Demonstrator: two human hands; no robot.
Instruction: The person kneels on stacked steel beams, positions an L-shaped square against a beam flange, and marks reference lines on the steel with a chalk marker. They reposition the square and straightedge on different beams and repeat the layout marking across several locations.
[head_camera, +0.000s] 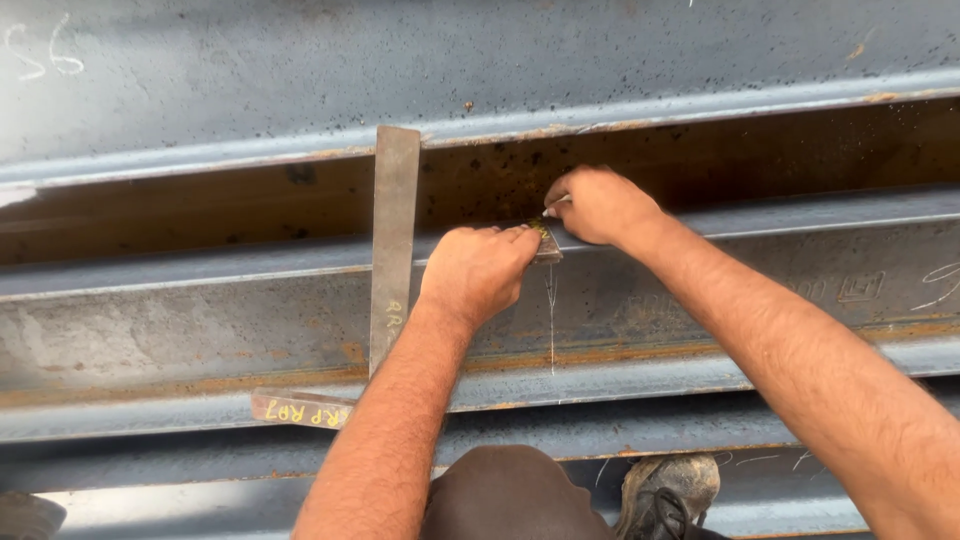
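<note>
My left hand (478, 268) presses a small flat metal square or ruler piece (546, 245) against the top flange of a grey steel beam (200, 310). Touching that piece, my right hand (598, 204) pinches a thin white marker or chalk stick (556, 205) at the flange edge. A thin white scribed line (551, 320) runs down the beam's web just below the two hands.
A large steel try square (392, 240) lies across the beam to the left of my left hand, its short leg (300, 408) on the lower flange. Another grey beam (500, 70) lies beyond a rusty gap. My knee (505, 495) and shoe (668, 490) are below.
</note>
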